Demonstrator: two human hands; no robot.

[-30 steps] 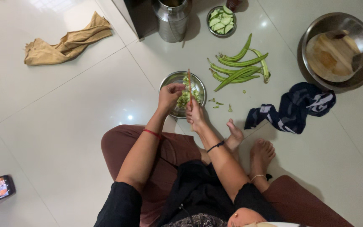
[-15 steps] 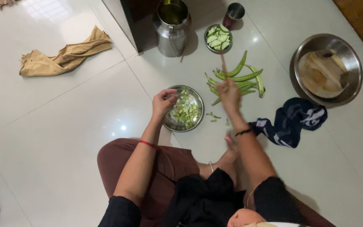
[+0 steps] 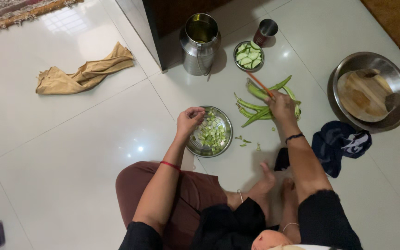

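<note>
My right hand [image 3: 281, 105], fingers clenched on an orange-handled knife [image 3: 259, 84], rests on the pile of long green pods [image 3: 261, 105] lying mostly crosswise on the floor. My left hand [image 3: 189, 120], fingers loosely curled and empty, hovers at the steel plate [image 3: 201, 149] of chopped pieces, farther off.

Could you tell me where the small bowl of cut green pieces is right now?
The small bowl sits on the floor at top centre, between the steel can and cup.
</note>
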